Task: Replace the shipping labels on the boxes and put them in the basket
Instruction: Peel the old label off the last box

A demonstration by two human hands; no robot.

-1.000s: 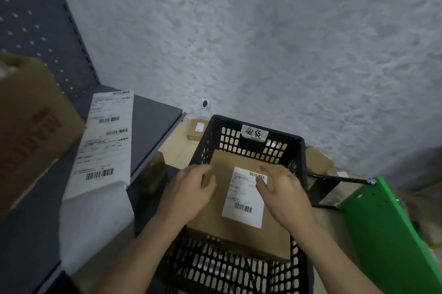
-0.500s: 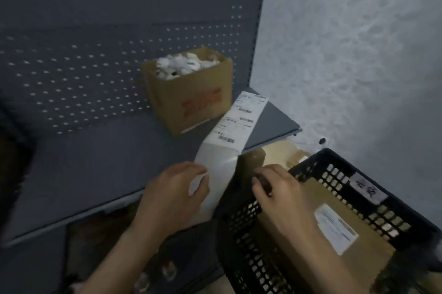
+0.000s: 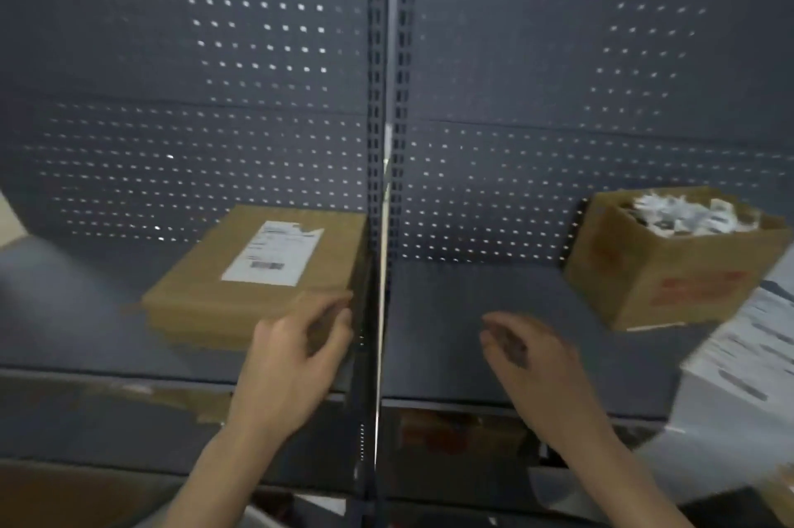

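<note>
my left hand point(image 3: 292, 360) is loosely open, its fingertips at the near right corner of the box point(image 3: 206, 304). my right hand point(image 3: 532, 360), also open, holds nothing over the shelf point(image 3: 451, 304). the box lies flat on that shelf, label point(image 3: 275, 254) up.

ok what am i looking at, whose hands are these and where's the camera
No machine: these are a person's two bare hands, filmed by one camera worn on the head, looking down. On a dark metal shelf lies a flat cardboard box with a shipping label; right of it stands an open carton of white paper scraps, then blurred printed sheets. The left hand is at the flat box's near corner, the right hand hovers over the shelf; neither holds anything.
</note>
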